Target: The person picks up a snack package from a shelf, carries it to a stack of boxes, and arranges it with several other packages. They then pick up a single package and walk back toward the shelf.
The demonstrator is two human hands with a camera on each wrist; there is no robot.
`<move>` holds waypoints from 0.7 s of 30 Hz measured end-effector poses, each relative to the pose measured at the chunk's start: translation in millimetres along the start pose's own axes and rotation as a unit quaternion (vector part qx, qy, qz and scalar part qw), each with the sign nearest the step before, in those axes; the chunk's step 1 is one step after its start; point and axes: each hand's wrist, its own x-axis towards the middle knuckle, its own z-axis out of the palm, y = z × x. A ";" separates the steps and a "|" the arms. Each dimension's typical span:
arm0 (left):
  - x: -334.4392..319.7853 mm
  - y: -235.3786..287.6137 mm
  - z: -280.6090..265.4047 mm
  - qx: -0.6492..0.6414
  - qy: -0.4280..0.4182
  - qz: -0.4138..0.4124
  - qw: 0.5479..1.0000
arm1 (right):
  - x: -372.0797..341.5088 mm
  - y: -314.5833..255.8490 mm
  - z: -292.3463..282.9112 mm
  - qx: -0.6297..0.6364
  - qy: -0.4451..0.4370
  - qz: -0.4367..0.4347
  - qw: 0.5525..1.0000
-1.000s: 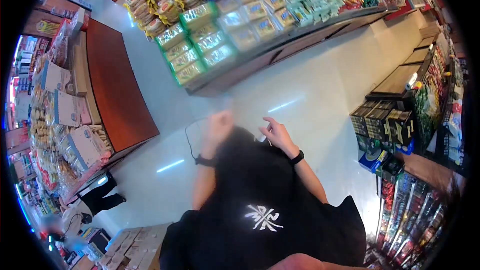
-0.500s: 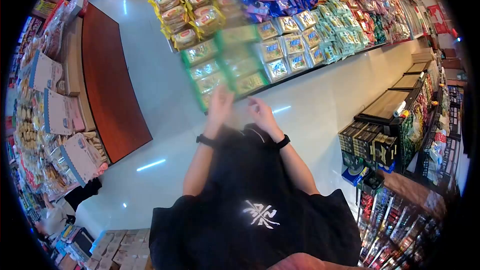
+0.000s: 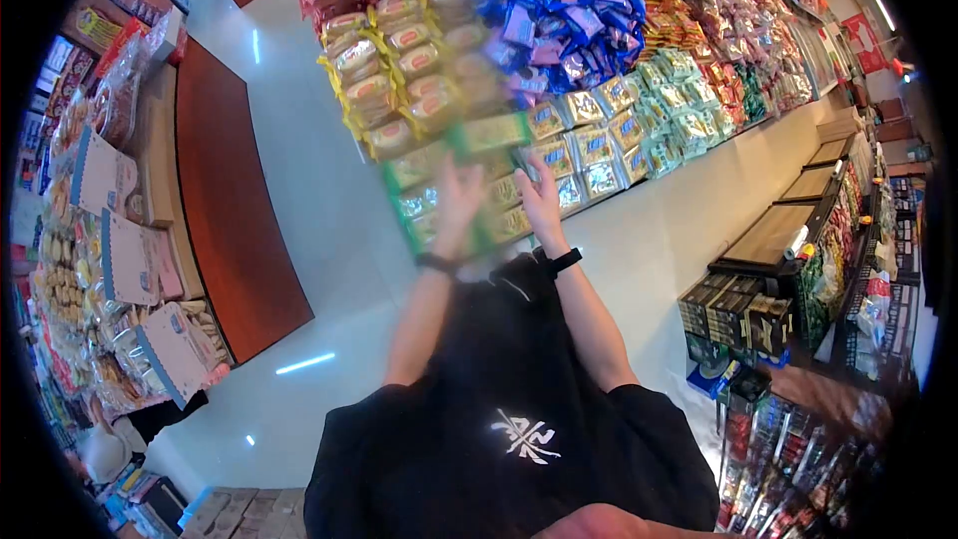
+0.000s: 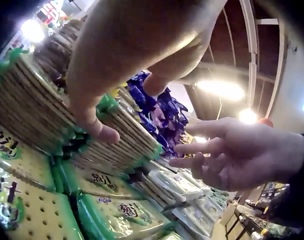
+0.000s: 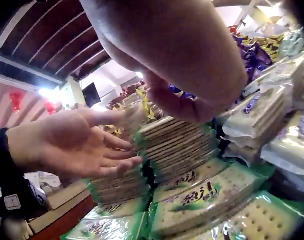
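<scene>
Above the green-edged cracker packs (image 3: 496, 132), blurred in the head view, is my left hand (image 3: 459, 205). The right wrist view shows that left hand (image 5: 74, 145) palm out, fingers spread beside a cracker stack (image 5: 177, 142); contact cannot be told. My right hand (image 3: 540, 202) is near the border between the green packs and clear-wrapped packs (image 3: 591, 145). Loosely extended fingers of the right hand (image 4: 237, 155) show in the left wrist view, holding nothing visible. Fingers of my left hand (image 4: 137, 45) bend down in front of stacked crackers (image 4: 119, 150).
Yellow-edged packs (image 3: 409, 65) and blue packets (image 3: 564, 15) lie farther back on the display. A red-brown counter (image 3: 235, 210) stands left. Black boxes (image 3: 736, 309) and shelving are at the right. Pale floor (image 3: 339, 279) lies between.
The display has come closer beneath the hands. Both hands have moved forward from above the floor and display edge to over the packs, and the right fingers have straightened.
</scene>
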 end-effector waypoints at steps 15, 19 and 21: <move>27.2 -26.6 1.9 0.075 -0.057 -0.025 0.995 | 51.7 -54.4 15.1 0.149 -0.021 0.121 0.981; 26.9 -17.0 1.8 0.045 -0.047 -0.047 0.997 | 56.2 -37.6 25.4 0.146 0.028 0.097 0.984; 21.3 15.3 -7.9 -0.003 -0.074 -0.100 0.992 | 59.0 -7.9 32.3 0.108 0.043 0.048 0.992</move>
